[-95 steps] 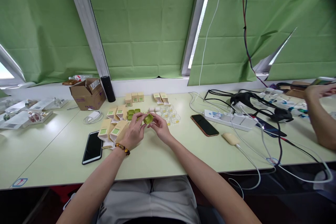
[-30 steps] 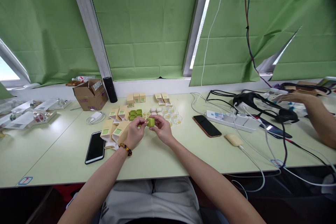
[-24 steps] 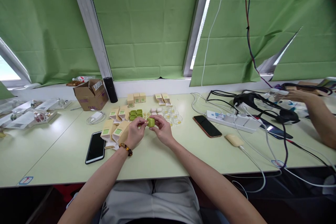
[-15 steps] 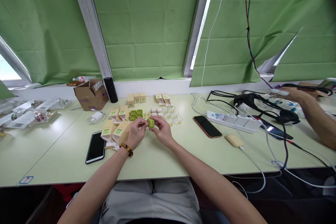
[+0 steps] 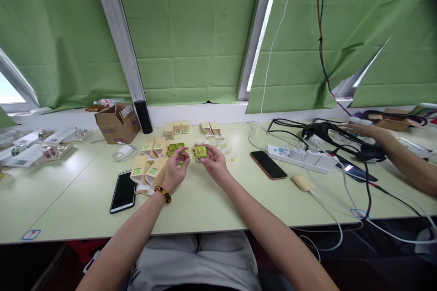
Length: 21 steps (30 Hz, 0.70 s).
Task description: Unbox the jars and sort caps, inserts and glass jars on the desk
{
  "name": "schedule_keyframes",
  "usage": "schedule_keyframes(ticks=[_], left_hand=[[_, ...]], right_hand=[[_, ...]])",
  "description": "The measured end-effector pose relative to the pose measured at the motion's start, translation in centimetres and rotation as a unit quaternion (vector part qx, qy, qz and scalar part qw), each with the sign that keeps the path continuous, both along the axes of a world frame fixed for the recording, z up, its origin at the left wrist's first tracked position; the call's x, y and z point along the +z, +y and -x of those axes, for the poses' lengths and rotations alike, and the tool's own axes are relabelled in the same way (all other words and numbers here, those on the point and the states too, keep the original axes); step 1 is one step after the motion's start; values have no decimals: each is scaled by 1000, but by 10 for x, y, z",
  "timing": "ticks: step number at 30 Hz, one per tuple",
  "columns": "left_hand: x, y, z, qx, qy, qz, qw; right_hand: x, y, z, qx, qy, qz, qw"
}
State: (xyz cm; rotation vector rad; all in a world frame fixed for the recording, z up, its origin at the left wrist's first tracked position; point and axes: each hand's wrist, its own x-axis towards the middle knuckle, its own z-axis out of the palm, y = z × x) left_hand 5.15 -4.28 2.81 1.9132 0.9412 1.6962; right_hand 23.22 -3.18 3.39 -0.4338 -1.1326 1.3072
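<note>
One small green piece (image 5: 200,152) is showing in the head view, raised above the middle of the table (image 5: 205,209), and your right hand (image 5: 215,163) is clamping it by its right and near sides. Your left hand (image 5: 176,170) is hovering just left, apart from the piece, its fingers curling near the green cups (image 5: 172,146); whether they are pinching anything cannot be told. Clear cups (image 5: 231,155) are standing to the right. The piece is looking light, stiff and perhaps slippery, hardly fragile; opposite side walls are probably offering the surest hold.
</note>
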Motion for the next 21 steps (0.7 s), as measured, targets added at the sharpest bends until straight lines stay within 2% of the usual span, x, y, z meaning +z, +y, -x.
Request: schedule_keyframes(ticks=[4, 7, 10, 12, 15, 17, 19, 21], left_hand=[[-4, 2, 2, 6, 7, -7, 1000], [-4, 3, 3, 8, 13, -21, 1000], [0, 0, 2, 8, 48, -32, 998], [3, -3, 0, 4, 84, -30, 996], [5, -5, -4, -18, 116, -12, 993], [4, -3, -4, -34, 93, 25, 995], [2, 4, -3, -66, 22, 88, 994], [1, 10, -1, -118, -64, 151, 979]], right_hand=[[0, 0, -1, 62, 37, 15, 997], [-1, -1, -2, 67, 41, 31, 996], [-3, 0, 0, 30, 4, 35, 999], [-6, 0, 3, -13, -61, 15, 998], [-12, 0, 9, -80, -171, -20, 982], [-15, -2, 12, -108, -201, -37, 973], [-15, -4, 12, -127, -206, -61, 968], [-12, -8, 10, -162, -213, -95, 959]])
